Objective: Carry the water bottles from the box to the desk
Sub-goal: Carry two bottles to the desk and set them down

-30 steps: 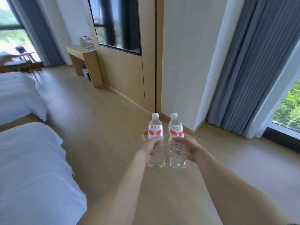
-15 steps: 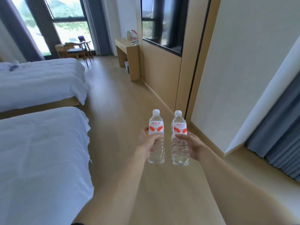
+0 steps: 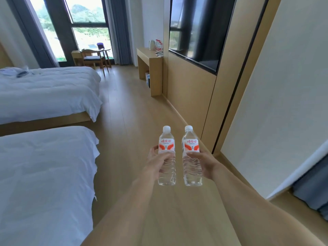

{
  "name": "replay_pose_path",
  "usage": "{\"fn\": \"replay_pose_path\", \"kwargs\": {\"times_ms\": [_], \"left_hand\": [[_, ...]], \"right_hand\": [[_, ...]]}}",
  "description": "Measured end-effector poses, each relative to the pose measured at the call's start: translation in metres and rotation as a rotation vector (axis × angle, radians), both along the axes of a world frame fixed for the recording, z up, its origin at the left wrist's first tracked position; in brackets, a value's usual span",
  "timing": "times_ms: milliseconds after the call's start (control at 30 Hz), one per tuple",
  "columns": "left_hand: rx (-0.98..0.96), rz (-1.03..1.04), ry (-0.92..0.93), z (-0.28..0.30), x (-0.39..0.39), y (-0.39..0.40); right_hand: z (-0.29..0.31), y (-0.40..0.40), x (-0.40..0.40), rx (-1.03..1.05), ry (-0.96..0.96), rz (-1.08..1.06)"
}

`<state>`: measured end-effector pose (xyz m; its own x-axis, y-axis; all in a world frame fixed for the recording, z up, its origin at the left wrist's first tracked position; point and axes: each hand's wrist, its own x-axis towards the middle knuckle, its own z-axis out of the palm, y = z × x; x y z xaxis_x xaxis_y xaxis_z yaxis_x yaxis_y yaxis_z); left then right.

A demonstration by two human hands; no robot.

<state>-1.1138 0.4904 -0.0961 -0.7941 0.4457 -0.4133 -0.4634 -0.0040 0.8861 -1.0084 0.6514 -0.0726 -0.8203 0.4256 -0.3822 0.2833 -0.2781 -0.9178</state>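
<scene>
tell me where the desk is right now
In the head view the desk stands far ahead against the right wall, just beyond the dark wall screen, with a kettle and bottles on it.

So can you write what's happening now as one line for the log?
stage: carrying | left hand: holds bottle upright | right hand: holds second bottle upright | desk: far ahead, not reached

Bright daylight floods from the far window point(image 3: 85, 23), soft shadows, wide-angle bending at the edges.

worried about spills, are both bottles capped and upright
Yes, both. The left bottle and right bottle stand upright in the hands, each with a white cap on top.
</scene>
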Motion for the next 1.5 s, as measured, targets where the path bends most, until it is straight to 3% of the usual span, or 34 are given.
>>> {"fn": "replay_pose_path", "kwargs": {"times_ms": [467, 1100, 1500], "left_hand": [[0.061, 0.061, 0.008, 0.011, -0.22, 0.017], [0.067, 0.32, 0.029, 0.034, -0.466, 0.096], [0.041, 0.342, -0.007, 0.029, -0.595, 0.146]], "right_hand": [[0.008, 0.026, -0.224, -0.048, 0.013, 0.065], [-0.02, 0.131, -0.549, -0.209, 0.043, 0.374], [-0.018, 0.179, -0.683, -0.205, 0.035, 0.434]]}}
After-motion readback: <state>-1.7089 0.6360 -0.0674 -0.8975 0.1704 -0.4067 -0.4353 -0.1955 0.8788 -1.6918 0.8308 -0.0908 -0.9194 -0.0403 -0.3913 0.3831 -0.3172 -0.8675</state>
